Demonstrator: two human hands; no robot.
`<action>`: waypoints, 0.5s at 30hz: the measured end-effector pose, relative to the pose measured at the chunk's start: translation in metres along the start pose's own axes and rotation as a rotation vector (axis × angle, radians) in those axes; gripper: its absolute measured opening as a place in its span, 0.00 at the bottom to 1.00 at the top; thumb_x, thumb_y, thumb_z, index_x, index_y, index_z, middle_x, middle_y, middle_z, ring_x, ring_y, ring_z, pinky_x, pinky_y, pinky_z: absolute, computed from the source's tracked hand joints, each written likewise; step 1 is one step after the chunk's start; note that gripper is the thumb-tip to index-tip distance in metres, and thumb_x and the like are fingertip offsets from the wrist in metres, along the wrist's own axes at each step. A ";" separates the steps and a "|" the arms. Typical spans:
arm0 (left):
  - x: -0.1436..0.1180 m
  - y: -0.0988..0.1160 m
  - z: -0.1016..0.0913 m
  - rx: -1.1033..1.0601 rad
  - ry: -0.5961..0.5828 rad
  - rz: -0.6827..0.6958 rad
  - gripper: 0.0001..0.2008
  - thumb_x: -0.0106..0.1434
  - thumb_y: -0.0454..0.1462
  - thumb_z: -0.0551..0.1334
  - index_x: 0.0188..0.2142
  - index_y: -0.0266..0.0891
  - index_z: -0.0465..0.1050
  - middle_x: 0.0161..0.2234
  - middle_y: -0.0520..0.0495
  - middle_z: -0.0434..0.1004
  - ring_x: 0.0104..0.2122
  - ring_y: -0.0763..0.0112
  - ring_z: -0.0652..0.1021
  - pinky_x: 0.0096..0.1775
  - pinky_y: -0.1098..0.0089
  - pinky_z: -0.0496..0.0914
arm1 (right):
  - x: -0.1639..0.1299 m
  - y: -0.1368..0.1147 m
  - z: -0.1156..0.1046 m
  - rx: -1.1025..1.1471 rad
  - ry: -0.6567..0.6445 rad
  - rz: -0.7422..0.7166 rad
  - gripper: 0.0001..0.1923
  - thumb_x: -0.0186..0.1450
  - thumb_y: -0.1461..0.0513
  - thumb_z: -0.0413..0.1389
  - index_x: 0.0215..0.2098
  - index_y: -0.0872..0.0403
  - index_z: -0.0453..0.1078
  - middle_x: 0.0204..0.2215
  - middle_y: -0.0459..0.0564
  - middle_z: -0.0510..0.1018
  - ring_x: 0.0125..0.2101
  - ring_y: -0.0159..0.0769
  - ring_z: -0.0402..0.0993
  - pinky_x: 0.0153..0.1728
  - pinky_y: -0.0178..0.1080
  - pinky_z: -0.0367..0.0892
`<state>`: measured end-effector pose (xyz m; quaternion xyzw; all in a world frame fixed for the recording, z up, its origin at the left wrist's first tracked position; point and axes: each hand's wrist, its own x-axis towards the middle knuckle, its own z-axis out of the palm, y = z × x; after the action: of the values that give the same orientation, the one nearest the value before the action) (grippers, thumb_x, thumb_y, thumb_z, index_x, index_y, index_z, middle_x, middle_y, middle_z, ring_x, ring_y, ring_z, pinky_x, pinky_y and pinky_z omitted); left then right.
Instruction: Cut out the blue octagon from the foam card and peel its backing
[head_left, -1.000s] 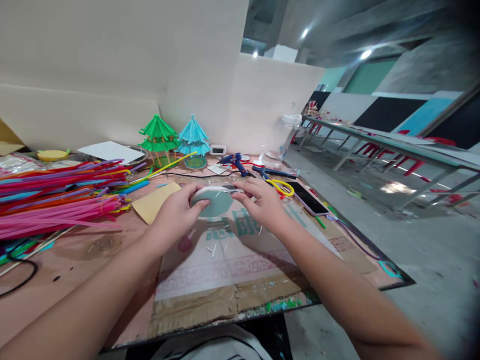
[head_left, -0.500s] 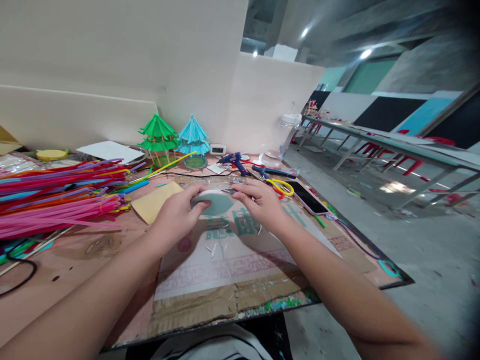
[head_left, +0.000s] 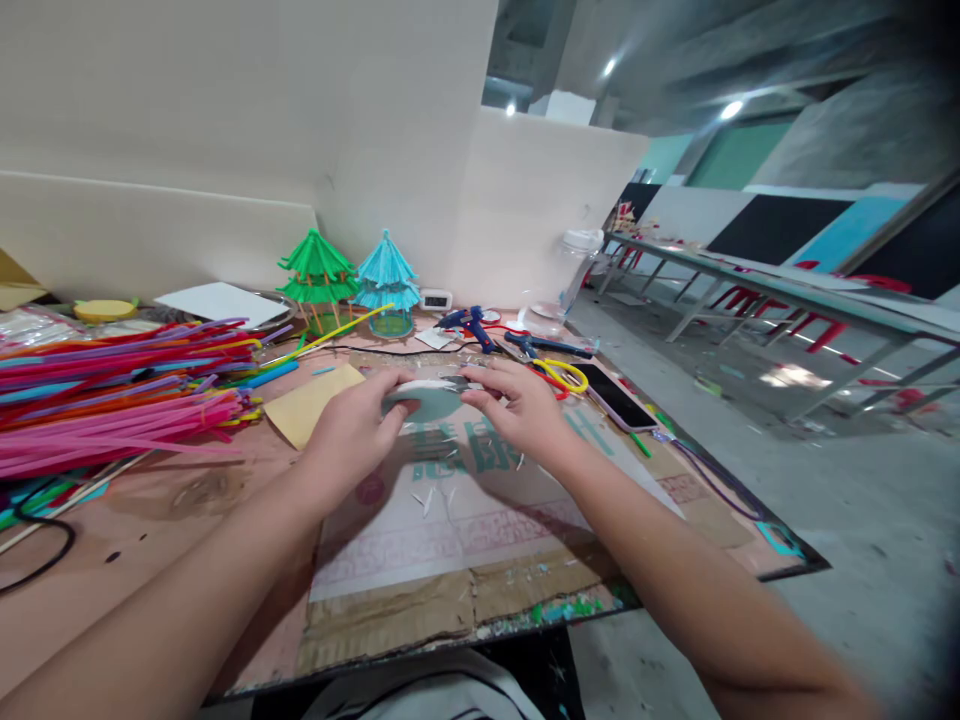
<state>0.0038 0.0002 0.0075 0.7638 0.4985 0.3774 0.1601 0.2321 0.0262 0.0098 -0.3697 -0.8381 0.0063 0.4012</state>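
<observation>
So both hands are working on a small teal disc (head_left: 431,400), held just above the cardboard mat (head_left: 465,520) in the middle of the table (head_left: 150,520). The left hand (head_left: 349,432) is pinching its left edge, thumb over the near side, and the right hand (head_left: 521,408) is gripping the right edge, so the two hands are close together and both clamped on the same piece. The disc is tipping nearly flat, so only its teal underside and a pale rim are showing (there's something thin and grey along the top by the right fingertips, too small to tell what).

My read: this is the shaping or checking stage, the piece being turned between the fingers rather than glued yet. The next move probably calls for one hand letting go to grab a tool, while the other keeps the disc steady.

Tools are sitting just beyond the right hand: yellow scissors (head_left: 562,375), a blue glue gun (head_left: 471,323), and a phone (head_left: 616,397). Further back, a green pagoda (head_left: 318,270) and a blue pagoda (head_left: 387,278) are standing side by side. A big pile of straws (head_left: 112,395) is lying off to the left, with a tan card (head_left: 309,402) between it and the left hand.
</observation>
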 end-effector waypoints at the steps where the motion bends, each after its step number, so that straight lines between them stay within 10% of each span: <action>1: 0.000 0.001 0.000 0.003 0.001 0.004 0.11 0.63 0.38 0.57 0.44 0.42 0.72 0.38 0.49 0.80 0.37 0.62 0.77 0.36 0.67 0.65 | 0.000 0.000 0.000 -0.003 -0.004 -0.008 0.15 0.67 0.55 0.56 0.47 0.53 0.77 0.29 0.49 0.75 0.32 0.36 0.71 0.34 0.38 0.64; 15: 0.002 -0.003 0.001 -0.053 -0.062 -0.011 0.09 0.63 0.39 0.57 0.42 0.43 0.72 0.36 0.50 0.79 0.35 0.63 0.76 0.35 0.67 0.65 | 0.000 0.001 -0.001 -0.012 -0.016 -0.012 0.14 0.69 0.55 0.54 0.45 0.51 0.78 0.27 0.48 0.74 0.32 0.36 0.70 0.33 0.37 0.63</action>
<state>0.0031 0.0035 0.0065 0.7678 0.4876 0.3656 0.1977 0.2332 0.0264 0.0104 -0.3669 -0.8435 0.0021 0.3923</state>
